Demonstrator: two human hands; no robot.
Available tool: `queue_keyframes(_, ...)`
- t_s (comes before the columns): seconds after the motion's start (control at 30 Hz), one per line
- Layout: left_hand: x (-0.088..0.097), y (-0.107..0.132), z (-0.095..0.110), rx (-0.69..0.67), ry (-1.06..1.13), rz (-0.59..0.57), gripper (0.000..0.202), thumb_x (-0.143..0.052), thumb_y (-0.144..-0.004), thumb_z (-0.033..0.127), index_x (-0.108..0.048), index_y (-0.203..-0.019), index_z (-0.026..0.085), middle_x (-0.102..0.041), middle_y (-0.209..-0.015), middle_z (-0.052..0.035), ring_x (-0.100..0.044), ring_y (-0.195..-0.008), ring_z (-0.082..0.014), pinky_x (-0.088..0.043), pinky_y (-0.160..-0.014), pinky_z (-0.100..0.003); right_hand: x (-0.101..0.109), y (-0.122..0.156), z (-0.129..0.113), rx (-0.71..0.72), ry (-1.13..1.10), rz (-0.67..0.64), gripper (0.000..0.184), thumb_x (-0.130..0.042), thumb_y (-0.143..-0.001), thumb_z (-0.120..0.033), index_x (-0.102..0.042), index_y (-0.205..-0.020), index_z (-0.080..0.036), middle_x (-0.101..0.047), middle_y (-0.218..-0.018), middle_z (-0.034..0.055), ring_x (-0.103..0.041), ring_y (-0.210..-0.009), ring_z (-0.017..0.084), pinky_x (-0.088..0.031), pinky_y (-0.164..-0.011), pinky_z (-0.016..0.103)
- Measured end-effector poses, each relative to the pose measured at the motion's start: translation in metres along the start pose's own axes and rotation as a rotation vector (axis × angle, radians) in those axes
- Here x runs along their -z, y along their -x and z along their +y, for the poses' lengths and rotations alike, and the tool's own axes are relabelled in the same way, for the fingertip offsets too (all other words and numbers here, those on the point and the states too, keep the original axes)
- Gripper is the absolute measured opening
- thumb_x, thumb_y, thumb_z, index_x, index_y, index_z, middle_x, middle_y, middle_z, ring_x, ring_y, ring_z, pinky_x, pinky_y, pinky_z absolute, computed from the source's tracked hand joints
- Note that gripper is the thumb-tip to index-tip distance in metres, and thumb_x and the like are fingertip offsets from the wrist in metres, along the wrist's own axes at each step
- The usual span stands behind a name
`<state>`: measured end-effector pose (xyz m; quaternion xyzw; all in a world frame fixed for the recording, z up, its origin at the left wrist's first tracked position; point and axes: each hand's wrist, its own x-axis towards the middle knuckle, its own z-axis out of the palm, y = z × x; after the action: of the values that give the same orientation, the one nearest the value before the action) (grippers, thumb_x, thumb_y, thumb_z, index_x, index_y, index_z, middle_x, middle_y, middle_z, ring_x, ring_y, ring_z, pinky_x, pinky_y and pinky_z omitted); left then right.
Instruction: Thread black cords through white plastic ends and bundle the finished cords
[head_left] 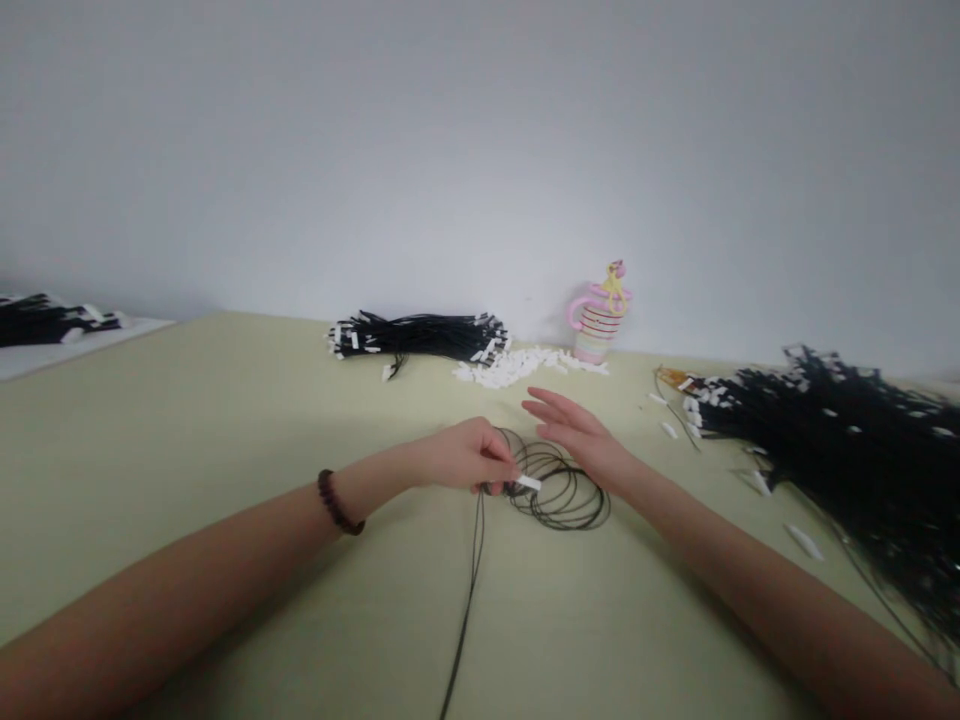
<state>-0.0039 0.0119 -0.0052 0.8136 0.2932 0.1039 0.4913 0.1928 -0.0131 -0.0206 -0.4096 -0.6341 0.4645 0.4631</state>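
Observation:
My left hand [469, 455], with a dark beaded bracelet on its wrist, pinches a thin black cord [474, 570] whose strands hang toward the table's front edge. From its fingertips sticks out a small white plastic piece [529, 483]; whether it is joined to the cord cannot be made out. Loose loops of black cord [571, 526] lie on the table to the right of these fingers. Over the far side of the loops, my right hand [574, 428] is open with fingers stretched out, holding nothing. Beyond it lies a heap of small white pieces [510, 368].
At the back lies a bundle of black cords with white ends [420, 336]. A pink striped mug [596, 325] stands by the wall. On the right spreads a large pile of black cords [847, 440], and more cords [45, 322] lie at far left on a white surface.

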Motion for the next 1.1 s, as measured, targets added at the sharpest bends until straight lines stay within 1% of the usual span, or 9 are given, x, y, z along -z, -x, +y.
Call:
queue_keyframes(0.07, -0.001, -0.004, -0.005, 0.02, 0.031, 0.101, 0.032, -0.053, -0.07, 0.041, -0.062, -0.057, 0.013, -0.056, -0.052, -0.0016, -0.041, -0.042, -0.0074, -0.031, -0.041, -0.019, -0.009, 0.005, -0.006, 0.199, 0.262, 0.154, 0.041, -0.059, -0.069, -0.023, -0.049, -0.108, -0.021, -0.051, -0.115, 0.0074, -0.046, -0.107, 0.017, -0.036, -0.089, 0.032)
queue_keyframes(0.13, -0.002, -0.008, -0.009, 0.038, 0.073, 0.204, 0.032, -0.054, -0.068, 0.041, -0.06, -0.054, 0.013, -0.054, -0.049, -0.0006, -0.04, -0.041, -0.0075, -0.03, -0.041, -0.02, -0.021, 0.012, -0.012, 0.317, 0.434, 0.225, 0.026, -0.055, -0.072, -0.022, -0.052, -0.097, -0.017, -0.058, -0.095, 0.006, -0.055, -0.085, 0.014, -0.042, -0.074, 0.027)
queue_keyframes(0.23, -0.004, -0.013, -0.014, 0.067, 0.17, 0.351, 0.029, -0.055, -0.067, 0.039, -0.059, -0.055, 0.012, -0.052, -0.05, -0.0004, -0.042, -0.044, -0.0081, -0.033, -0.043, -0.02, -0.039, 0.024, -0.015, 0.294, 0.665, 0.113, 0.01, -0.048, -0.077, -0.024, -0.054, -0.078, -0.016, -0.056, -0.066, 0.0006, -0.048, -0.053, 0.008, -0.037, -0.054, 0.021)
queue_keyframes(0.33, -0.005, -0.016, -0.019, 0.077, 0.236, 0.434, 0.03, -0.054, -0.067, 0.039, -0.059, -0.057, 0.011, -0.054, -0.054, -0.0015, -0.044, -0.047, -0.0089, -0.035, -0.045, -0.021, -0.052, 0.03, -0.008, 0.24, 0.889, -0.031, 0.018, -0.047, -0.077, -0.03, -0.054, -0.068, -0.016, -0.054, -0.061, 0.0011, -0.047, -0.055, 0.01, -0.033, -0.054, 0.022)
queue_keyframes(0.4, -0.005, -0.017, -0.022, 0.086, 0.23, 0.461, 0.031, -0.055, -0.067, 0.041, -0.059, -0.058, 0.011, -0.054, -0.054, -0.0019, -0.045, -0.047, -0.0088, -0.035, -0.045, -0.021, -0.056, 0.03, -0.001, 0.226, 0.941, -0.044, 0.02, -0.048, -0.076, -0.03, -0.053, -0.064, -0.015, -0.053, -0.063, 0.0021, -0.048, -0.06, 0.011, -0.032, -0.056, 0.022)
queue_keyframes(0.53, -0.006, -0.019, -0.027, 0.076, 0.205, 0.465, 0.032, -0.054, -0.068, 0.041, -0.059, -0.06, 0.011, -0.054, -0.055, -0.002, -0.045, -0.047, -0.0085, -0.035, -0.045, -0.021, -0.053, 0.025, 0.012, 0.123, 0.814, -0.024, 0.017, -0.046, -0.077, -0.024, -0.053, -0.064, -0.016, -0.051, -0.058, -0.0004, -0.043, -0.053, 0.008, -0.027, -0.049, 0.02)
queue_keyframes(0.73, -0.005, -0.019, -0.027, 0.09, 0.197, 0.45, 0.032, -0.053, -0.069, 0.041, -0.06, -0.062, 0.011, -0.054, -0.056, -0.0016, -0.045, -0.046, -0.0082, -0.035, -0.044, -0.021, -0.049, 0.022, 0.017, -0.019, 0.503, 0.011, 0.018, -0.048, -0.076, -0.029, -0.052, -0.065, -0.015, -0.043, -0.049, -0.0037, -0.038, -0.045, 0.006, -0.024, -0.042, 0.017)
queue_keyframes(0.93, -0.005, -0.019, -0.025, 0.09, 0.221, 0.446, 0.031, -0.054, -0.068, 0.041, -0.061, -0.064, 0.011, -0.055, -0.057, -0.0017, -0.046, -0.047, -0.0086, -0.036, -0.045, -0.021, -0.05, 0.02, 0.002, -0.248, 0.062, -0.159, 0.023, -0.049, -0.077, -0.03, -0.052, -0.063, -0.012, -0.055, -0.058, -0.0003, -0.033, -0.037, 0.003, -0.024, -0.038, 0.018)
queue_keyframes(1.1, -0.006, -0.018, -0.026, 0.09, 0.231, 0.458, 0.032, -0.054, -0.068, 0.042, -0.061, -0.063, 0.011, -0.055, -0.057, -0.0018, -0.047, -0.049, -0.0088, -0.037, -0.046, -0.021, -0.051, 0.02, -0.002, -0.245, 0.044, -0.153, 0.019, -0.055, -0.074, -0.026, -0.051, -0.06, -0.013, -0.034, -0.04, -0.0078, -0.028, -0.038, 0.004, -0.018, -0.039, 0.018)
